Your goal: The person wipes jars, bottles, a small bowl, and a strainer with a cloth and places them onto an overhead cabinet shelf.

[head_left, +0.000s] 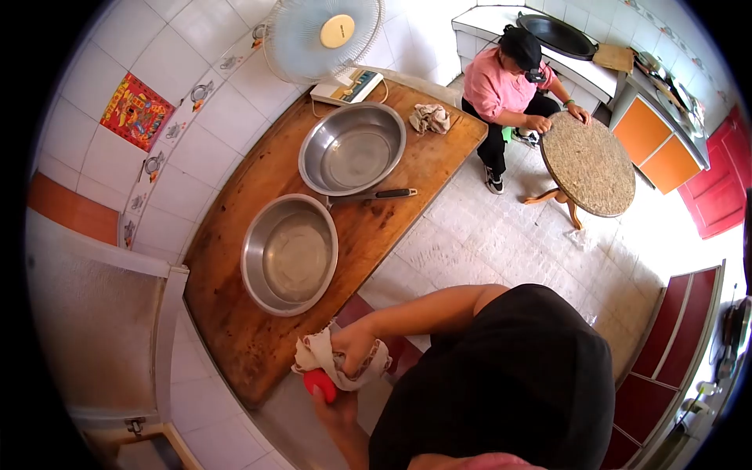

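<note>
At the edge of the wooden table (235,345), my left hand (338,409) grips a round red object (319,385). Beside it, my right hand (356,345) is closed on a pale cloth (317,352), which touches the red object. Just beyond my hands stands a metal basin (296,254), and farther back is a second metal basin (352,149). A dark-handled utensil (380,194) lies between the basins.
A crumpled cloth (429,118), a scale (348,86) and a fan (323,35) are at the table's far end. A person in pink (501,86) sits by a round table (589,163). Dark red cabinets (666,352) stand at right.
</note>
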The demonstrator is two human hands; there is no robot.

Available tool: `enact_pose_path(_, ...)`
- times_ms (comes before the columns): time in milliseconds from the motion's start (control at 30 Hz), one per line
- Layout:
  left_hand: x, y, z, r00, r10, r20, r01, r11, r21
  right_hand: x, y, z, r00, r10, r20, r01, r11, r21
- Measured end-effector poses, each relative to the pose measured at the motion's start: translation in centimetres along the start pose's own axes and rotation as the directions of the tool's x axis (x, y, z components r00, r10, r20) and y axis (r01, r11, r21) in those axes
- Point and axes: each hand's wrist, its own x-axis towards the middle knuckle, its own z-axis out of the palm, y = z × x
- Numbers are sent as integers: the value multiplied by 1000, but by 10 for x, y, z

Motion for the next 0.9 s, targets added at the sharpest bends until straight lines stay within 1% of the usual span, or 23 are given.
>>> enact_pose_path(33, -2, 0, 2, 1000, -3, -16, 3, 1000, 7, -4, -4, -4, 996, 88, 13, -88, 996, 26)
enact_pose_path(67, -5, 1, 3, 1000, 3, 1, -3, 1000, 28, -3, -9, -5, 985, 173, 28, -174, 983, 53)
enact_pose_path(133, -6, -4, -3, 999, 10, 31, -13, 997, 72, 1, 23, -3, 987, 155, -49, -145, 973, 178)
enact_pose_path(167, -6, -8, -6, 1000, 8, 9, -8, 998, 66, 3, 40, -2, 984, 154, -88, -129, 963, 235)
enact_pose_path(200, -5, -12, -7, 1000, 4, -9, -4, 998, 60, 5, 39, 1, 977, 81, -196, -42, 980, 196)
enact_pose_path(267, -7, -17, -8, 1000, -6, -31, 7, 999, 46, 8, 36, 12, 913, -77, -400, 125, 988, 93)
enact_pose_path(300, -9, -15, -5, 1000, -4, -30, 5, 999, 34, 12, 31, 18, 893, -84, -442, 129, 989, 72)
enact_pose_path(333, -4, -16, -2, 1000, -1, -24, 2, 1000, 22, 5, 25, 16, 882, 56, -469, -5, 994, 109)
enact_pose_path(400, -1, -23, -17, 988, 126, -86, -120, 990, 71, -9, 13, 25, 802, 331, -497, -254, 943, 218)
enact_pose_path(433, -2, -25, -17, 974, 192, -122, -181, 979, 94, -9, 28, 27, 828, 442, -346, -213, 818, 535)
enact_pose_path(467, -4, -27, -17, 963, 213, -167, -193, 973, 127, -13, 59, 19, 896, 338, -287, -211, 894, 394)
enact_pose_path(500, -5, -26, -4, 949, 232, -212, -200, 967, 160, -16, 81, 19, 858, 471, -204, -292, 776, 559)
enact_pose_path(533, -10, -21, -1, 933, 253, -255, -206, 959, 195, -14, 87, 26, 808, 581, -98, -362, 621, 696)
enact_pose_path(633, -10, -20, -13, 951, 213, -225, -126, 930, 345, -14, 85, 34, 825, 564, -37, -306, 502, 809)
enact_pose_path(667, -13, -19, -14, 906, 375, -197, -169, 747, 644, -12, 89, 34, 814, 579, -52, -317, 517, 795)
enact_pose_path(700, -18, -13, 1, 852, 511, -117, -164, 472, 866, -8, 96, 35, 802, 594, -67, -327, 530, 783)
enact_pose_path(733, -25, -7, 15, 798, 602, 4, -113, 143, 983, -6, 95, 38, 789, 609, -83, -335, 540, 772)
enact_pose_path(833, -35, 2, 51, 852, 523, 15, 81, -160, 984, -2, 70, 41, 809, 522, -272, -361, 805, 470)
enact_pose_path(867, -34, 3, 50, 860, 510, 0, 105, -176, 979, -3, 76, 40, 873, 406, -268, -331, 899, 286)
enact_pose_path(900, -32, 5, 47, 868, 497, -17, 129, -191, 973, -6, 83, 38, 928, 288, -236, -273, 957, 94)
